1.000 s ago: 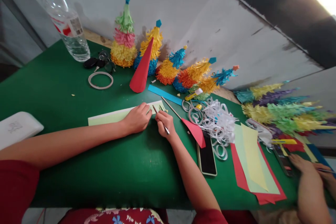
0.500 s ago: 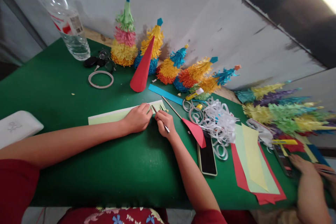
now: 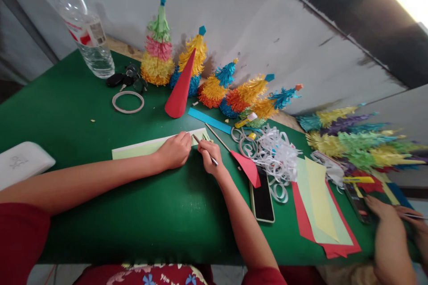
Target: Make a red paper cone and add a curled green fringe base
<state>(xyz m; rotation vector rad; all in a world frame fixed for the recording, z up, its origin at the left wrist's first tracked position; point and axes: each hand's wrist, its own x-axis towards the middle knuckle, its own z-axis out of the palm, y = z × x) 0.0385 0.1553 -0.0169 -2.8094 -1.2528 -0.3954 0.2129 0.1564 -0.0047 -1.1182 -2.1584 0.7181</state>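
Note:
A pale green paper strip point(image 3: 133, 151), white along its far edge, lies across the green table. My left hand point(image 3: 177, 149) presses on it near its right end, fingers curled and closed together. In my right hand point(image 3: 210, 156) is a slim pen-shaped tool point(image 3: 213, 160) with a silver end, its dark tip pointing at the paper beside my left fingers. Narrow cut slits and lifted slivers show at the strip's right end. Just beyond lie a blue paper strip point(image 3: 209, 120) and a thin stick point(image 3: 217, 137). A red paper cone point(image 3: 181, 89) stands behind my left hand.
Fringed paper trees point(image 3: 158, 53) line the wall. White curled strips point(image 3: 276, 151), a phone point(image 3: 262, 198), a red paper piece point(image 3: 246, 168) and stacked paper sheets point(image 3: 323, 205) lie rightward. A bottle point(image 3: 87, 35), keys point(image 3: 129, 75) and tape ring point(image 3: 128, 102) sit left. A co-worker's hand point(image 3: 381, 209) is far right.
The view has shifted slightly. Both my hands stay at the strip's right end in nearly the same pose, with the tool still in my right hand.

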